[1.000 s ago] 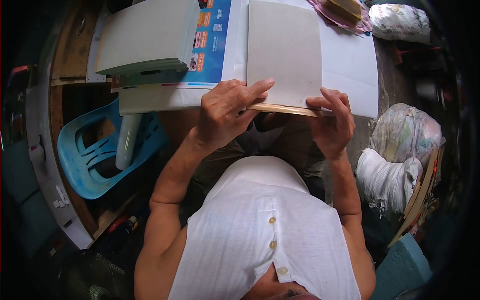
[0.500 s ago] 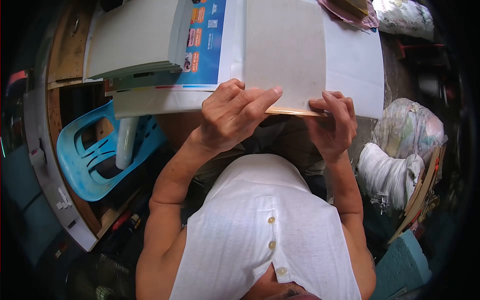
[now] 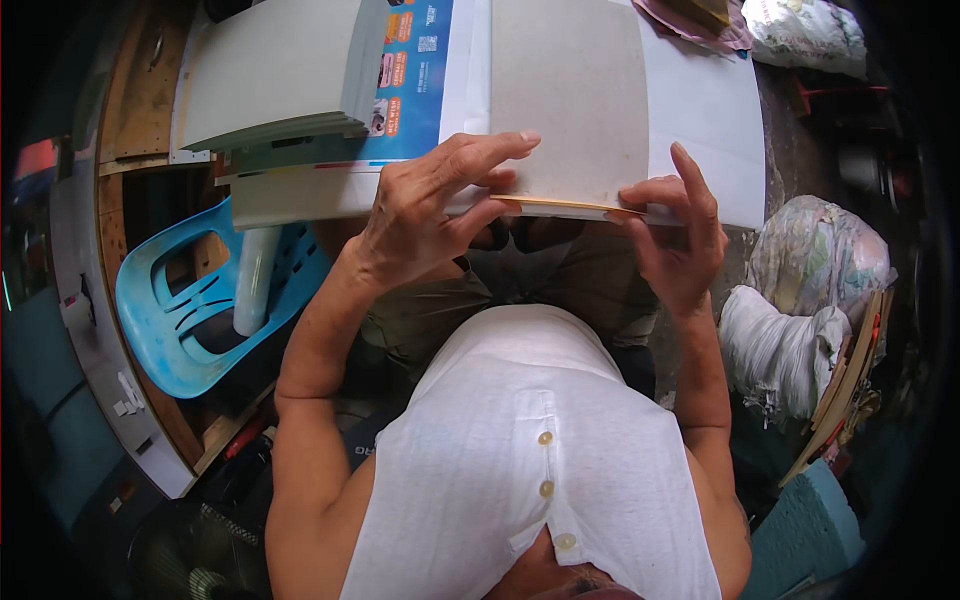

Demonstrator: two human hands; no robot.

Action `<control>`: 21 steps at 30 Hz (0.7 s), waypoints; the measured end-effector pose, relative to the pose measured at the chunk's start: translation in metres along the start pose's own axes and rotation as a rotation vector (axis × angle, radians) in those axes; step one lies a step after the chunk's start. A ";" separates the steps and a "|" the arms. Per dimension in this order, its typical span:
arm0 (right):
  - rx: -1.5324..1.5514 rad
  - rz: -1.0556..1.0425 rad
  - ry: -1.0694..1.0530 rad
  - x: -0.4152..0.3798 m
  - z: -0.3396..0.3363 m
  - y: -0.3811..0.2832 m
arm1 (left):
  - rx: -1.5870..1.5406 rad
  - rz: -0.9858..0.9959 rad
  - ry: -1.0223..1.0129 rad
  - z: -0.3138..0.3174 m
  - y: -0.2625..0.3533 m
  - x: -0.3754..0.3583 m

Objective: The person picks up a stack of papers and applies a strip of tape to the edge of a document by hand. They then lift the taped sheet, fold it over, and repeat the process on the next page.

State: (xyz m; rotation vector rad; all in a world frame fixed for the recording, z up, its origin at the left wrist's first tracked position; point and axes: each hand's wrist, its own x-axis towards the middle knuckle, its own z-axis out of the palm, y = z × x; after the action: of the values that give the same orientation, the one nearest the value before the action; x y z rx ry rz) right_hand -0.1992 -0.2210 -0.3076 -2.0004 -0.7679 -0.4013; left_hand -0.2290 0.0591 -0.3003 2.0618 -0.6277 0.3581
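A flat grey board [image 3: 570, 95] with a tan near edge lies on a white sheet [image 3: 715, 120] at the table's front edge. My left hand [image 3: 425, 205] rests on the board's near left corner, fingers spread flat across it and thumb under the edge. My right hand [image 3: 675, 230] pinches the near right corner, forefinger raised along the side. Both hands hold the board's front edge.
A thick stack of grey boards [image 3: 275, 70] sits at the left on a blue printed poster [image 3: 415, 80]. A blue plastic chair [image 3: 185, 300] with a white roll [image 3: 250, 275] stands below left. Stuffed sacks [image 3: 790, 330] crowd the right; pink cloth [image 3: 695, 20] lies at the far edge.
My left hand has slid left and up, its fingers now stretched flatter over the board. My right forefinger has lifted off the corner. The board's front edge sits slightly higher in view.
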 end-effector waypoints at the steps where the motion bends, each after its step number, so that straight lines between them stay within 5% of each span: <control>1: -0.001 0.048 0.009 -0.001 0.004 -0.004 | -0.009 -0.022 0.015 0.003 0.002 0.000; 12: 0.030 0.260 0.052 0.005 0.022 -0.024 | 0.096 -0.263 0.181 0.036 0.027 0.006; 17: 0.208 0.456 -0.024 0.011 0.016 -0.031 | -0.014 -0.363 0.160 0.027 0.034 0.014; 21: 0.206 0.413 -0.073 0.013 0.002 -0.024 | -0.144 -0.485 0.050 0.006 0.031 0.013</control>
State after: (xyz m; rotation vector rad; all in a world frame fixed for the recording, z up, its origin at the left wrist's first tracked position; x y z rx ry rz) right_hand -0.2055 -0.2056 -0.2853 -1.9230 -0.4036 -0.0063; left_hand -0.2350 0.0368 -0.2755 1.9807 -0.1063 0.0783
